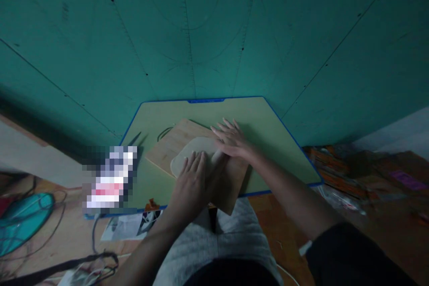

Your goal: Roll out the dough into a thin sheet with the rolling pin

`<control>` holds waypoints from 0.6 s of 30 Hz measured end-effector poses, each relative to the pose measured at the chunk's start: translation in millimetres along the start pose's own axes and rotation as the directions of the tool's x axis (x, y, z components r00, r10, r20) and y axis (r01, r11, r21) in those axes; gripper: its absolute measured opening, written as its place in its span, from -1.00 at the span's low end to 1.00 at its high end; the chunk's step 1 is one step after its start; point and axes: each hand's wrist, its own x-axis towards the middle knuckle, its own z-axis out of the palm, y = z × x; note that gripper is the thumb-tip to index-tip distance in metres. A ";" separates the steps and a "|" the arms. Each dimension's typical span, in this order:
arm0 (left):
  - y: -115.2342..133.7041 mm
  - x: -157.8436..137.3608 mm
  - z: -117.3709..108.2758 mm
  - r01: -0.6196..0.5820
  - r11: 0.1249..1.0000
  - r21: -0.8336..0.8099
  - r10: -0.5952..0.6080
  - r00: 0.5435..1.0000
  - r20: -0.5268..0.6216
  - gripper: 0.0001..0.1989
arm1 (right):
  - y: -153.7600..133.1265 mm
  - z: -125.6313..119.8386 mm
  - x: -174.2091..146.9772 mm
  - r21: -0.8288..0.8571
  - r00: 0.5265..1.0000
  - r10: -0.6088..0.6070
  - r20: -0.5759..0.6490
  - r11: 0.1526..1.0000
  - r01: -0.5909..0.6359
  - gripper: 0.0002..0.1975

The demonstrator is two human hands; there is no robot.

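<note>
Dough (pixel 197 144), pale and flattened, lies on a wooden cutting board (pixel 236 181) beneath the hands. Left hand (pixel 192 176): palm down on the dough, fingers straight, clamped on nothing. Right hand (pixel 231 140): fingers spread apart, its heel at the dough's right edge; whether it presses cannot be told. Board sits askew under both hands, its near corner overhanging the blue-edged table (pixel 278 156). Beyond the hands stands a green wall (pixel 214 40) marked with lines and arcs. Left of the left hand, a lit device (pixel 112 178), pixelated, lies near a dark pointed blade (pixel 134 138). Wooden floor shows below the grip. Containers: well right of the right hand, a clear plastic bag (pixel 346 201) lies near a brown stack (pixel 323 165); contents cannot be made out.
</note>
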 end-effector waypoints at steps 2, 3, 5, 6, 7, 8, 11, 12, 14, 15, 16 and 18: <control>-10.8 5.8 -4.6 0.012 0.999 0.047 -0.012 1.000 -0.013 -0.37 | 7.3 2.4 -14.1 0.007 1.000 0.010 -0.030 1.000 -0.009 -0.41; -11.7 6.6 -5.6 0.008 0.998 0.056 -0.008 1.000 -0.008 -0.36 | 9.3 3.2 -18.6 0.013 0.999 0.016 -0.040 1.000 -0.015 -0.41; -4.0 3.1 -4.5 -0.017 0.999 0.034 0.016 1.000 0.013 -0.35 | 8.4 3.8 -19.1 0.029 0.999 0.030 -0.043 0.999 -0.029 -0.41; 3.4 -0.6 -2.6 -0.028 1.000 0.006 0.028 0.999 0.027 -0.34 | 5.8 3.6 -15.1 0.039 0.999 0.030 -0.037 0.999 -0.028 -0.41; 11.5 -5.0 -0.2 -0.034 0.999 -0.026 0.035 0.999 0.037 -0.32 | 2.2 3.3 -9.2 0.046 0.999 0.021 -0.031 0.999 -0.020 -0.41; 19.0 -9.2 2.4 -0.036 0.998 -0.056 0.039 0.998 0.043 -0.29 | -1.6 2.8 -2.3 0.050 1.000 0.006 -0.024 0.999 -0.005 -0.42; 28.7 -15.6 6.8 -0.036 0.996 -0.084 0.040 0.998 0.046 -0.26 | -8.6 2.4 11.5 0.048 0.999 -0.034 -0.011 0.998 0.035 -0.45; 26.4 -14.9 6.3 -0.038 0.997 -0.070 0.041 0.998 0.043 -0.28 | -7.9 2.9 11.0 0.047 0.999 -0.033 -0.011 0.998 0.034 -0.45; 16.2 -10.8 2.9 -0.047 0.999 -0.025 0.048 0.998 0.027 -0.33 | -1.6 4.8 1.9 0.053 1.000 -0.012 -0.019 0.999 0.013 -0.46; 10.5 -8.4 0.8 -0.047 0.999 0.001 0.047 0.999 0.012 -0.35 | 3.2 5.8 -5.3 0.058 1.000 0.000 -0.027 0.998 0.001 -0.45; 6.1 -6.4 -0.9 -0.043 0.999 0.027 0.044 0.999 -0.009 -0.37 | 7.9 6.7 -12.9 0.065 0.999 0.013 -0.033 0.998 -0.011 -0.44; 4.8 -5.0 -1.2 -0.039 0.998 0.058 0.042 0.998 -0.042 -0.37 | 14.7 7.3 -24.8 0.080 0.999 0.032 -0.032 0.996 -0.029 -0.41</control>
